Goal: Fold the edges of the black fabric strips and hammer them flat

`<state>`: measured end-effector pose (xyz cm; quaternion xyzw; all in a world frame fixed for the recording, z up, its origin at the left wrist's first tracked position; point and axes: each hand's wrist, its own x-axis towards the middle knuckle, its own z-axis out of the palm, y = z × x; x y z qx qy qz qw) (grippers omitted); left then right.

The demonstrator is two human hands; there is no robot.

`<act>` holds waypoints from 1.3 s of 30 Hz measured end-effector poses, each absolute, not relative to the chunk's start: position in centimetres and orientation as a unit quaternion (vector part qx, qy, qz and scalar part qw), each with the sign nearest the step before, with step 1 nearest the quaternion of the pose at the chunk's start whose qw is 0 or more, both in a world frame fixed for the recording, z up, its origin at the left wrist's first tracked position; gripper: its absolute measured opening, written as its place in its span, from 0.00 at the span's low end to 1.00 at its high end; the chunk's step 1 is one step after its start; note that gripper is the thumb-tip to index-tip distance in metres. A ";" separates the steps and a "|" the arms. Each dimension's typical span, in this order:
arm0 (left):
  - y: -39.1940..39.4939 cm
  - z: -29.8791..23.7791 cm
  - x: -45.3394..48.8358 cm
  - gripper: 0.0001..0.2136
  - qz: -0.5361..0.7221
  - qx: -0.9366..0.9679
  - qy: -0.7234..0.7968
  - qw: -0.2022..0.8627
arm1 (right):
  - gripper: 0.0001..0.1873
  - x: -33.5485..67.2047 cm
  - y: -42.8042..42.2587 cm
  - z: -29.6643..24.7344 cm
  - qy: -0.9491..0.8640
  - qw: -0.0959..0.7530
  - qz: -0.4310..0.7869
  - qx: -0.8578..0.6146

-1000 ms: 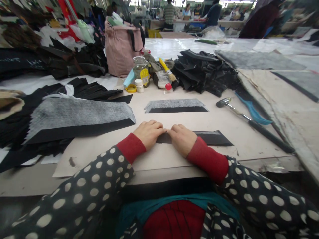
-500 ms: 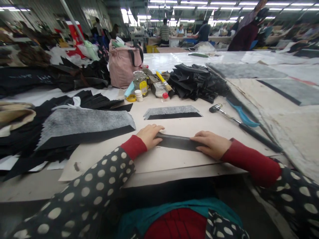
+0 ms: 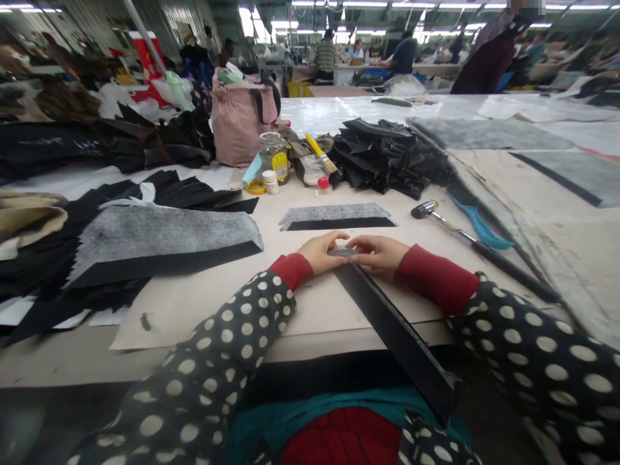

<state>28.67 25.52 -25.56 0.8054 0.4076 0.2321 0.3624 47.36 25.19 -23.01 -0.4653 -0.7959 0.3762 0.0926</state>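
1. L hand (image 3: 320, 253): half-curled, fingers pinching far end of black strip (image 3: 393, 330) from L side, thumb hidden. Forearm angled in, red cuff (image 3: 290, 270) and polka-dot sleeve (image 3: 227, 342) on show.
2. R hand (image 3: 376, 253): also half-curled, fingertips (image 3: 352, 243) on same strip end from R side, just beside L fingers. Forearm angled in, wrist low, near counter (image 3: 194, 316).
3. Strip: long, narrow, black, runs diagonally from between hands toward person, over counter edge, near end tilted down.
4. Nearby: gray-and-black fabric piece (image 3: 336, 216) just ahead of hands, bigger one (image 3: 162, 242) to L, hammer (image 3: 423, 210) to R, black scrap pile (image 3: 387, 155) further on.
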 end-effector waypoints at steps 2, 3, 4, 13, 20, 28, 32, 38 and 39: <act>25.3 -25.6 28.6 0.22 0.233 0.814 0.419 0.329 | 0.17 46.6 25.5 -24.0 -0.779 0.136 0.417 -0.449; 25.3 -25.6 28.4 0.21 0.230 0.816 0.422 0.321 | 0.16 46.5 25.5 -24.4 -0.776 0.154 0.425 -0.440; 25.3 -25.6 28.2 0.20 0.227 0.817 0.423 0.321 | 0.15 46.5 25.5 -24.7 -0.777 0.168 0.423 -0.435; 25.7 -25.4 27.0 0.10 0.201 0.846 0.417 0.265 | 0.15 47.1 25.3 -24.9 -0.870 0.171 0.232 -0.400; 25.4 -25.1 26.9 0.08 0.200 0.854 0.420 0.233 | 0.11 47.1 25.4 -25.1 -0.873 0.186 0.232 -0.387; 24.9 -25.0 27.3 0.09 0.161 0.894 0.394 0.140 | 0.15 47.2 25.6 -25.2 -0.913 0.191 0.182 -0.312; 24.2 -24.9 27.1 0.10 0.095 0.919 0.377 0.057 | 0.16 47.2 25.4 -25.3 -0.935 0.175 0.122 -0.282; 23.1 -25.2 25.5 0.13 0.060 0.929 0.364 0.019 | 0.16 46.9 24.8 -24.5 -0.950 0.110 0.063 -0.285; 23.1 -25.2 25.3 0.12 0.067 0.925 0.372 0.025 | 0.16 46.8 24.7 -24.3 -0.951 0.101 0.060 -0.286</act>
